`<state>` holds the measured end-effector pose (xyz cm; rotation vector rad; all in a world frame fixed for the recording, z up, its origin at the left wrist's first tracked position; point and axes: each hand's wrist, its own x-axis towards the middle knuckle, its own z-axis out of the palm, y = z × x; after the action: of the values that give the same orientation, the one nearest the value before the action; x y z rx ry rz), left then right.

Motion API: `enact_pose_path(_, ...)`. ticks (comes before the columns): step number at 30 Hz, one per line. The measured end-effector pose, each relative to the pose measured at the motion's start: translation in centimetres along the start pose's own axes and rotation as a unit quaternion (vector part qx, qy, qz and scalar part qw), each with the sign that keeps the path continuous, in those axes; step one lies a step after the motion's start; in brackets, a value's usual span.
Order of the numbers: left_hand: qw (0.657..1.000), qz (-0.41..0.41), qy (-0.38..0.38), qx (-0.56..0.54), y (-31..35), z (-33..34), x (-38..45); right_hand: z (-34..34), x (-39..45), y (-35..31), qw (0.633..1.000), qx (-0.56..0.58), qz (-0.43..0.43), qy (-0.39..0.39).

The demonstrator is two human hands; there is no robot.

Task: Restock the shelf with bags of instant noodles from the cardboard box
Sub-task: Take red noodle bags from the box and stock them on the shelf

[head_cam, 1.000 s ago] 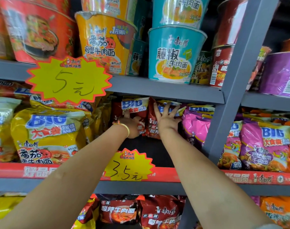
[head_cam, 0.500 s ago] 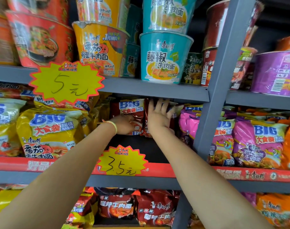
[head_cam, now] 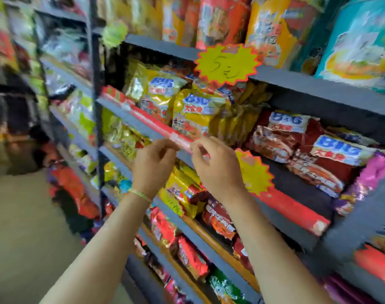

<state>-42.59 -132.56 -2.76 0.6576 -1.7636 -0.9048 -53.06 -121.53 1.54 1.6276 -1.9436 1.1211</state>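
Since the earlier frames the view has swung left and both hands have pulled out of the shelf (head_cam: pixel 301 84), leaving the red noodle bags (head_cam: pixel 296 148) lying stacked deep in the middle bay beside the yellow bags (head_cam: pixel 193 110). The left hand (head_cam: pixel 153 165) and right hand (head_cam: pixel 218 165) now hang in front of the red price rail (head_cam: pixel 156 128), fingers loosely curled, each grip holding nothing. The placing step looks done; next comes turning back to the cardboard box, which is out of sight, for more bags.
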Motion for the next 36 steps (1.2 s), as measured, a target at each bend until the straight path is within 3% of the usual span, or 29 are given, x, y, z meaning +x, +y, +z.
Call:
enact_pose_path(4,0.975,-0.141,-0.012,0.171,-5.7,-7.5,-9.2,7.5,-6.1,-3.0,0.978,0.095,-0.015,-0.186)
enact_pose_path(7,0.936,-0.249,-0.001,0.248,-8.2,-14.5,-17.9,13.8,-11.8,-7.2,0.931,0.149,-0.024,-0.332)
enact_pose_path(11,0.863,-0.364,0.086,0.339,-9.2,-25.4,-29.6,20.1,-18.8,-17.5,0.848,0.222,-0.070,-0.476)
enact_pose_path(18,0.712,-0.539,0.147,0.426,-12.4,-37.7,-45.8,28.3,-27.9,-33.7,0.716,0.258,-0.170,-0.626)
enact_pose_path(20,0.687,-0.570,0.135,0.430,-14.1,-39.4,-48.9,31.4,-30.7,-36.7,0.684,0.230,-0.181,-0.668)
enact_pose_path(23,0.681,-0.581,0.115,0.430,-16.0,-41.1,-51.2,36.2,-34.8,-39.4,0.637,0.109,-0.215,-0.732)
enact_pose_path(28,0.675,-0.587,0.136,0.427,-17.8,-44.6,-51.9,41.6,-39.8,-38.9,0.526,-0.176,-0.358,-0.752)
enact_pose_path(32,0.653,-0.676,-0.028,0.342,-19.5,-45.4,-52.2,43.0,-41.1,-38.4,0.414,-0.328,-0.508,-0.681)
enact_pose_path(34,0.651,-0.702,-0.089,0.274,-20.1,-45.1,-52.2,43.9,-41.8,-38.1,0.393,-0.337,-0.522,-0.677)
enact_pose_path(36,0.648,-0.712,-0.099,0.252,-20.4,-45.3,-52.5,44.7,-42.4,-37.7,0.390,-0.332,-0.510,-0.691)
